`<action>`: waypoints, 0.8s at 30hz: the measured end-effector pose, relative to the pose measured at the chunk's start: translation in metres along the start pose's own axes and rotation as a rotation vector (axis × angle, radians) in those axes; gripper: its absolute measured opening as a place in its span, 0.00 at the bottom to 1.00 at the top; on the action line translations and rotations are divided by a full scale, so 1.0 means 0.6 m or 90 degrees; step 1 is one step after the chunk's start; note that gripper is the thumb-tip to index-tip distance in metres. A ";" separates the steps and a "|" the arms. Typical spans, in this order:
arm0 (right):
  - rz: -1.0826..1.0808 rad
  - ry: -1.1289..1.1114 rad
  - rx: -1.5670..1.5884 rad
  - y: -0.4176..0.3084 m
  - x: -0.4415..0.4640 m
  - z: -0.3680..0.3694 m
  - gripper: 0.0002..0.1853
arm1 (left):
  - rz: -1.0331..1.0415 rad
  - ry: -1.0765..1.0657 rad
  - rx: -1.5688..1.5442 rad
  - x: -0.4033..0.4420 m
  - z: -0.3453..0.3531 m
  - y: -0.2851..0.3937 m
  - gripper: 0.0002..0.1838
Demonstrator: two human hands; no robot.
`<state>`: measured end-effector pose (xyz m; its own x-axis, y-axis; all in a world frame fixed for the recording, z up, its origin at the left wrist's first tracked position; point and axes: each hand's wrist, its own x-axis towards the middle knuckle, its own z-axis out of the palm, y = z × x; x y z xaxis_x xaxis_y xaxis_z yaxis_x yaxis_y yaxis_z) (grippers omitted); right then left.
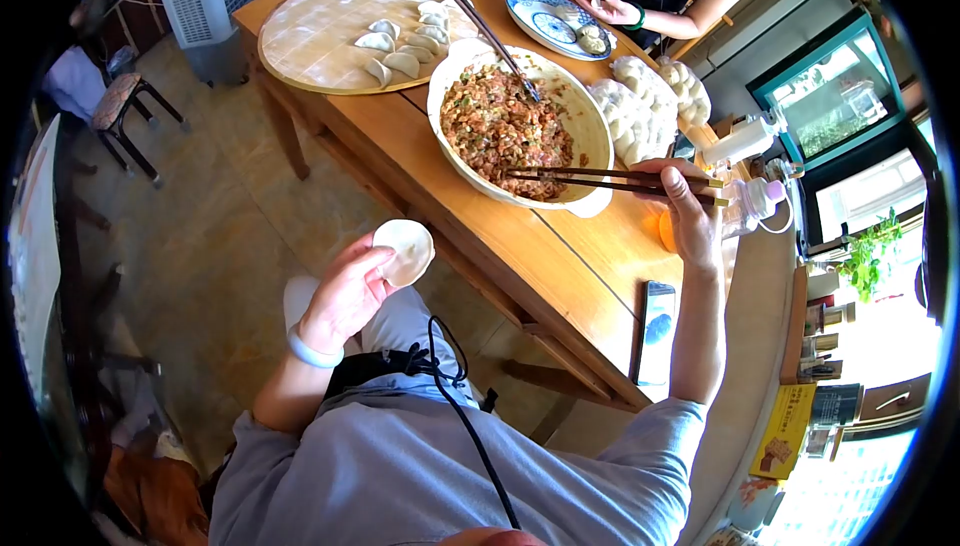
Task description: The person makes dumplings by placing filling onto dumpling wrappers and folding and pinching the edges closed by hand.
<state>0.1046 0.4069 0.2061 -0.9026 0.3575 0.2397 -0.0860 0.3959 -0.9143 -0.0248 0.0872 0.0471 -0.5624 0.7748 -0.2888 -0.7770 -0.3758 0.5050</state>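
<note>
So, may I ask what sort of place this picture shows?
Probably a home kitchen or dining area: dumplings lie on a round board on a wooden table, and a padded stool and leafy plant also show.

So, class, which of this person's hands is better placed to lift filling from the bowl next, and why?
Probably the right hand: it holds chopsticks whose tips are in the minced filling. The left hand is away from the bowl and occupied, holding a round dough wrapper.
</note>
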 end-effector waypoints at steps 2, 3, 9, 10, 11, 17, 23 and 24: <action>0.004 -0.002 -0.005 0.001 -0.002 0.002 0.19 | 0.009 0.010 0.004 0.000 0.000 0.001 0.15; 0.014 -0.010 -0.010 0.004 -0.005 0.004 0.19 | 0.012 0.015 0.005 0.000 0.000 0.001 0.15; 0.053 0.044 0.073 0.020 -0.020 0.011 0.18 | 0.055 -0.006 -0.002 0.005 0.030 0.012 0.16; 0.066 0.066 0.106 0.025 -0.021 0.010 0.18 | 0.067 -0.009 -0.012 0.010 0.032 0.015 0.15; 0.080 0.088 0.140 0.032 -0.022 0.010 0.18 | 0.078 -0.012 -0.021 0.016 0.034 0.018 0.14; 0.160 0.195 0.340 0.088 -0.027 0.023 0.16 | 0.130 -0.088 -0.022 0.043 0.076 0.051 0.14; 0.122 0.241 0.398 0.100 -0.020 0.010 0.15 | 0.160 -0.092 -0.047 0.079 0.102 0.057 0.12; 0.111 0.245 0.397 0.102 -0.020 0.007 0.15 | 0.161 -0.094 -0.055 0.086 0.105 0.057 0.12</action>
<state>0.1083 0.4232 0.1461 -0.7235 0.6871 0.0664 -0.2812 -0.2056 -0.9374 -0.0625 0.1465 0.1006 -0.6986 0.7145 -0.0378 -0.6426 -0.6033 0.4723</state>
